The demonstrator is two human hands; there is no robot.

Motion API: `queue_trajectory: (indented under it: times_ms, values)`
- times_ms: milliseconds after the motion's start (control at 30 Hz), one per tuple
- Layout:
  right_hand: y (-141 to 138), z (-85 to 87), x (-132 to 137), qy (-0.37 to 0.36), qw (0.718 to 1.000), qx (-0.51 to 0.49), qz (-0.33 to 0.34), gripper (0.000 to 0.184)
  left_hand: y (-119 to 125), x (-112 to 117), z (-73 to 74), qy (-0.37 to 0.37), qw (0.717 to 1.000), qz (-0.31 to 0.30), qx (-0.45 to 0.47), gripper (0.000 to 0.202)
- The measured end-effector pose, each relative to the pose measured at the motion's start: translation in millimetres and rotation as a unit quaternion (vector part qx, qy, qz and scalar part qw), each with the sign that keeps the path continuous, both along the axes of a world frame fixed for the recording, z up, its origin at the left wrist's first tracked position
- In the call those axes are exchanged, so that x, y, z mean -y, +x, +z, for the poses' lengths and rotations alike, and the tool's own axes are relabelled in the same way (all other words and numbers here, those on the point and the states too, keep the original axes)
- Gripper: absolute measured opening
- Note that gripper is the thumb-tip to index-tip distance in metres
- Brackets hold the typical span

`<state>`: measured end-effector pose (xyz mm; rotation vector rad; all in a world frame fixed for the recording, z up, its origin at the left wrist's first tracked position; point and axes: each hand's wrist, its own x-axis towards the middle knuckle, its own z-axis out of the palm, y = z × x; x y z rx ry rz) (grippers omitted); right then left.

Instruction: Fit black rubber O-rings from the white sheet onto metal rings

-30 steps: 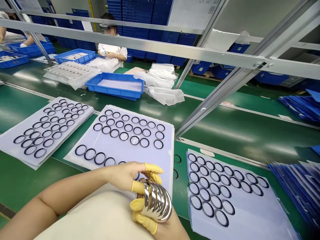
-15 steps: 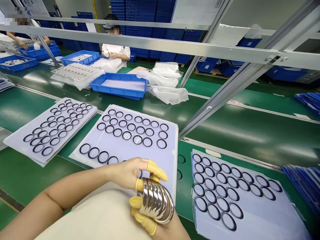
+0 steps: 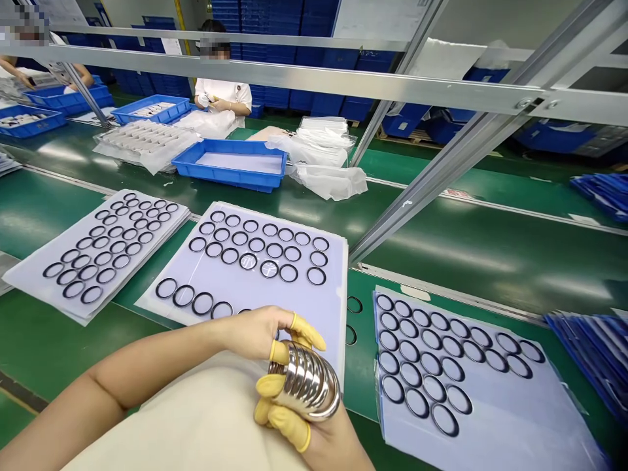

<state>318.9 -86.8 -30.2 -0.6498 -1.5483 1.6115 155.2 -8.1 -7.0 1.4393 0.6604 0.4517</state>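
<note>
A row of shiny silver metal rings (image 3: 310,383) is bunched together close to my body, low in the view. From the left, my left hand (image 3: 269,335) grips the upper side of this bunch. My right hand (image 3: 300,426) comes from below and clasps the other end with its fingers curled round. Yellow finger cots cover the fingertips of both hands. Just beyond my hands lies a pale sheet (image 3: 275,304) bearing rows of dark-edged rings (image 3: 248,261). My left forearm hides part of its nearest row.
Another stack of sheets (image 3: 34,261) with rings lies at left, and a ring-covered sheet (image 3: 505,418) at right. Two loose rings (image 3: 354,305) rest on the green table between sheets. A slanted metal post (image 3: 417,190) and a blue tray (image 3: 230,171) stand beyond. Co-workers sit across.
The view has shifted slightly, so the scene sits a little higher and further left. Both hands keep hold of the bunched rings, which have turned slightly.
</note>
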Motion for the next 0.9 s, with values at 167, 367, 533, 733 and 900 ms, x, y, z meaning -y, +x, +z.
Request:
queue_trajectory:
  times_ms: [167, 367, 533, 733, 900]
  values:
    - [1.1, 1.1, -0.1, 0.085, 0.992, 0.089, -0.024, 0.020, -10.3, -3.4, 6.9, 0.068, 0.996, -0.027, 0.046, 0.040]
    - [6.6, -13.5, 8.9, 0.190, 0.963, 0.138, -0.130, 0.044, -54.0, 2.4, 21.3, 0.111, 0.991, 0.078, -0.013, 0.045]
    - [2.7, -10.5, 2.5, 0.284, 0.913, 0.230, -0.183, 0.042, -57.7, 12.8, 19.7, -0.177, 0.981, -0.070, 0.047, 0.049]
    - [-9.8, 15.6, -13.8, 0.269, 0.919, 0.256, -0.136, 0.027, -39.2, 14.6, 5.1, -0.285, 0.928, -0.230, 0.073, 0.066]
    - [-6.1, 23.2, -11.7, 0.171, 0.946, 0.273, -0.038, 0.030, -40.6, 15.4, -3.2, -0.299, 0.922, -0.232, 0.087, 0.062]
